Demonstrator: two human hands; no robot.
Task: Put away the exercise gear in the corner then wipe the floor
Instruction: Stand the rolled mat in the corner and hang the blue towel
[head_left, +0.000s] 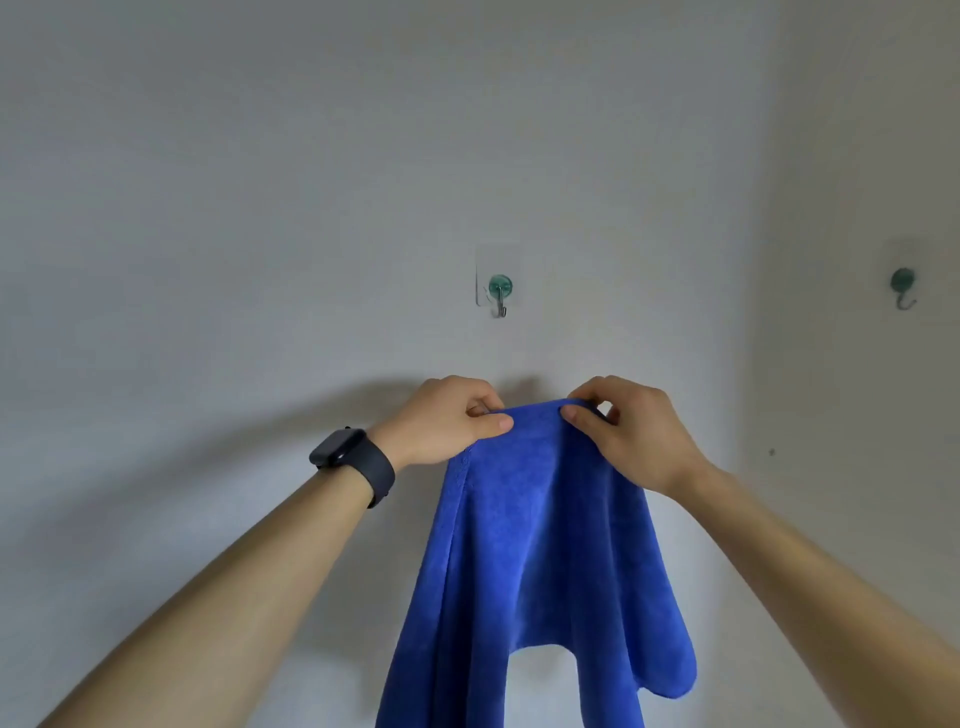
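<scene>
Head view | left hand (447, 423) and right hand (631, 434) pinch blue cloth (535, 545) top edge | wall hook (500, 293) above hands

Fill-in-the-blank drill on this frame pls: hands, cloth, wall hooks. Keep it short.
1. The left hand and right hand both pinch the top edge of a ____ cloth.
2. The dark watch sits on the ____ wrist.
3. The wall carries ____ hooks: a centre hook and a side hook.
4. The cloth's top edge is held ____ the centre hook.
Missing words: blue; left; two; below.
</scene>
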